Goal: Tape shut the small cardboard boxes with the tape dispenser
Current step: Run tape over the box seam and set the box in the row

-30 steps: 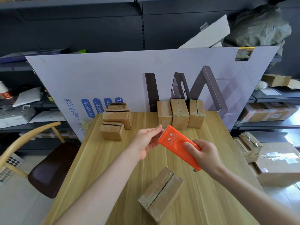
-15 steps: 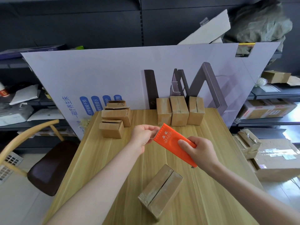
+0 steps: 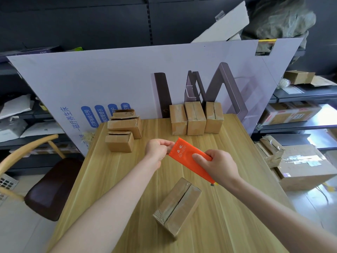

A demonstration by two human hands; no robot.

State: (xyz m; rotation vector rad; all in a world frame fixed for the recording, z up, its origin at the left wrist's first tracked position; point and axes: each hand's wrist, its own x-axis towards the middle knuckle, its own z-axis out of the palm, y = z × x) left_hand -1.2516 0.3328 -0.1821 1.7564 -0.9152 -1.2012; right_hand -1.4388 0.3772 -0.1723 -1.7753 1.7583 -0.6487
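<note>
One orange tape dispenser, held in the air above the middle of the table. Gripped at its near end by the right hand, fingers curled over it; pinched at its far end by the left hand, fingertips pressed together. Tape itself not discernible.

Seven small cardboard boxes counted:
- one near box by the near edge, top seam open;
- row of three along the far edge;
- left pile at the far left corner, apparently three, rear ones partly hidden.

Light wood-grain table. Printed board leaning behind the far edge. Chair off the left edge. Dark shelving around; cartons on the floor to the right.
</note>
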